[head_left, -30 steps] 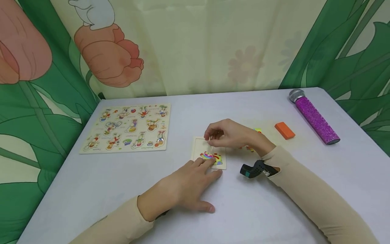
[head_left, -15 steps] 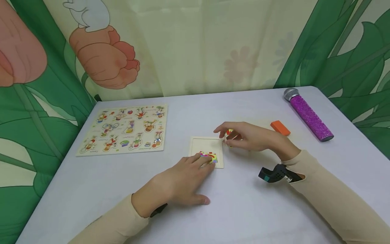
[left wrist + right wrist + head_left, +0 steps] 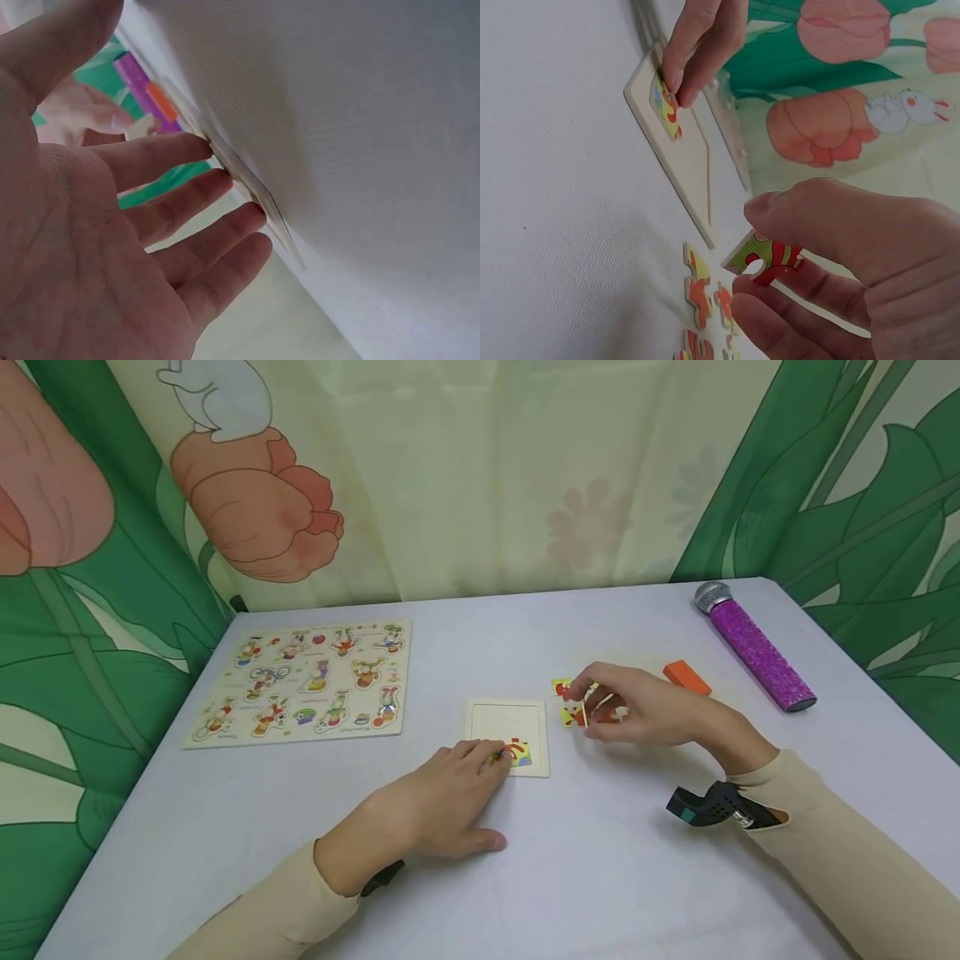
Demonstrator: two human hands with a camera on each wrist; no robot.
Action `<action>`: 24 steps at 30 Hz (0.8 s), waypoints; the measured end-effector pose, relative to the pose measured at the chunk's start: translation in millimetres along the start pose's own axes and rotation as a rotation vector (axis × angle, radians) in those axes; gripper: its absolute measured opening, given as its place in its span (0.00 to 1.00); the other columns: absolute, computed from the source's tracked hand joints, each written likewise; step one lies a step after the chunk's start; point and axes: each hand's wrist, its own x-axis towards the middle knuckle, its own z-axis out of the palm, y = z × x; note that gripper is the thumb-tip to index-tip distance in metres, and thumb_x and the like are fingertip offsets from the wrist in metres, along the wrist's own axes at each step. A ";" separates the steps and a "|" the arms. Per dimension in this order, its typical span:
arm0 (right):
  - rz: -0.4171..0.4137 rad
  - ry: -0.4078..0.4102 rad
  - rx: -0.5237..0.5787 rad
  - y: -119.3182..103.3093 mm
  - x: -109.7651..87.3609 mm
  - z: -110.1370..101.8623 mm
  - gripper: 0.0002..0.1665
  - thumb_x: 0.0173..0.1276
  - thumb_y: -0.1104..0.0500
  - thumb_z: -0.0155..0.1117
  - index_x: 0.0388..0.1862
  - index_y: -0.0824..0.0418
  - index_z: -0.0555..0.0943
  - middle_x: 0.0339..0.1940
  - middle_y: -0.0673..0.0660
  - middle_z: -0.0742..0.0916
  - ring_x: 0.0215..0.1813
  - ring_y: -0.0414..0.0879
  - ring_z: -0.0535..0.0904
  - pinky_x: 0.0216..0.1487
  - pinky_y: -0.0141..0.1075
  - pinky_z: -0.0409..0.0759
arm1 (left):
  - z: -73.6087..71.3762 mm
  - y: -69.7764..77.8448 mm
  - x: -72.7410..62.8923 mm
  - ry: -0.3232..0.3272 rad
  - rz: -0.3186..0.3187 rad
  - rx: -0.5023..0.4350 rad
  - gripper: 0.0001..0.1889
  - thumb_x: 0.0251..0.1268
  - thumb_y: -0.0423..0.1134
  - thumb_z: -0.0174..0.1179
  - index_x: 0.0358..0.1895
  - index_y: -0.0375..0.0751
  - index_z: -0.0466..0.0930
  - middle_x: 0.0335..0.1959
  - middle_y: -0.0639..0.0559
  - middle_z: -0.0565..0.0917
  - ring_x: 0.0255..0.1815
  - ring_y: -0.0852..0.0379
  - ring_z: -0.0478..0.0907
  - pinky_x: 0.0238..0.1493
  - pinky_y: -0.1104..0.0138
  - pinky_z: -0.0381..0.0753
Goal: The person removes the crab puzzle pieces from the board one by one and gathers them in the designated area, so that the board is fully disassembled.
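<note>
A small square wooden puzzle tray (image 3: 507, 718) lies on the white table, with colourful jigsaw pieces (image 3: 521, 752) along its near side. My left hand (image 3: 438, 802) reaches over that near side, its fingers extended and the fingertips on the pieces. Up off the table, my right hand (image 3: 648, 706) pinches a green and red jigsaw piece (image 3: 744, 255) between thumb and fingers. Below and beside that hand lie several loose yellow and red jigsaw pieces (image 3: 697, 289), partly hidden behind it in the head view.
A larger picture puzzle board (image 3: 300, 681) lies at the back left. Behind the right hand is an orange block (image 3: 686, 677), and farther right a purple glittery microphone (image 3: 761, 656). A printed curtain (image 3: 450, 485) hangs behind the table.
My right hand has moved right, from over the tray to the loose pieces, holding its jigsaw piece. My left hand has slid slightly left, and its fingers still rest on the pieces in the tray.
</note>
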 end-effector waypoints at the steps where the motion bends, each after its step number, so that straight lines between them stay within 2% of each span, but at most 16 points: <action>1: 0.002 0.006 -0.007 0.7 -1.9 -0.8 0.22 0.67 0.63 0.74 0.57 0.60 0.78 0.53 0.57 0.84 0.50 0.46 0.85 0.54 0.44 0.85 | 0.1 -0.1 -0.2 0.004 -0.001 0.003 0.47 0.66 0.65 0.63 0.80 0.41 0.60 0.78 0.48 0.61 0.77 0.45 0.61 0.70 0.50 0.69; 5: -0.015 0.014 -0.043 3.9 -9.1 -3.0 0.16 0.67 0.62 0.74 0.53 0.56 0.83 0.51 0.53 0.83 0.49 0.42 0.84 0.54 0.43 0.85 | 0.5 -0.8 -0.6 0.013 -0.006 0.003 0.45 0.66 0.65 0.63 0.80 0.46 0.61 0.78 0.51 0.62 0.73 0.48 0.64 0.67 0.52 0.70; 9: -0.032 0.025 -0.085 5.6 -16.4 -4.2 0.15 0.68 0.60 0.74 0.53 0.53 0.87 0.52 0.50 0.82 0.49 0.41 0.82 0.54 0.41 0.85 | 0.3 -1.7 0.3 0.001 -0.014 -0.004 0.46 0.66 0.66 0.63 0.81 0.49 0.59 0.79 0.53 0.61 0.74 0.49 0.63 0.68 0.51 0.70; 19: -0.004 0.061 -0.109 14.9 -34.8 -6.8 0.19 0.67 0.55 0.75 0.56 0.51 0.85 0.52 0.46 0.85 0.49 0.40 0.82 0.53 0.40 0.85 | -1.3 -3.7 5.7 -0.007 0.005 -0.011 0.46 0.67 0.67 0.61 0.82 0.50 0.57 0.82 0.53 0.57 0.77 0.50 0.60 0.69 0.50 0.68; 24: 0.007 0.079 -0.105 18.6 -40.7 -7.0 0.20 0.66 0.54 0.76 0.56 0.51 0.85 0.52 0.44 0.85 0.49 0.40 0.82 0.53 0.38 0.85 | -1.8 -4.6 5.3 0.011 0.010 -0.019 0.44 0.67 0.67 0.61 0.81 0.52 0.60 0.79 0.52 0.59 0.76 0.49 0.60 0.68 0.49 0.68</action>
